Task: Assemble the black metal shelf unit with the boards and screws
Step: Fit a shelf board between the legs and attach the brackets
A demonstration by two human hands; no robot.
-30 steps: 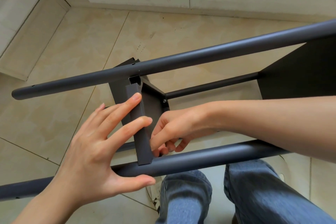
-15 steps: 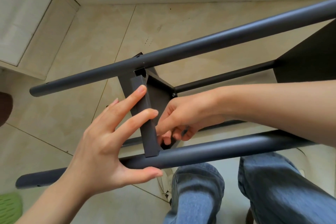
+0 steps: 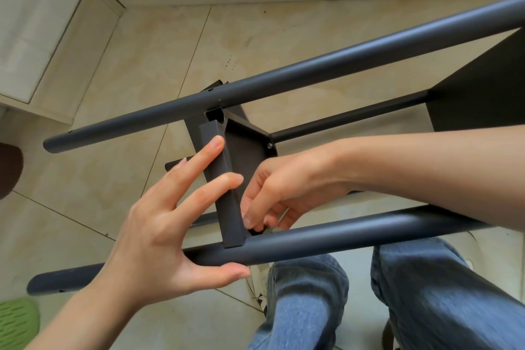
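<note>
At centre frame our left hand [image 3: 159, 224] braces the black shelf frame: straight fingers press the short crossbar [image 3: 224, 179] while the thumb hooks under the near tube [image 3: 341, 239]. Our right hand [image 3: 281, 196] curls its fingers at the crossbar's lower end; what they pinch, we cannot tell. The far tube [image 3: 312, 71] crosses the upper frame.

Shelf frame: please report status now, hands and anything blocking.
Left hand braces shelf board, thumb under lower tube. Right hand pinches at board's corner joint; fastener hidden. Nothing blocking.
</note>
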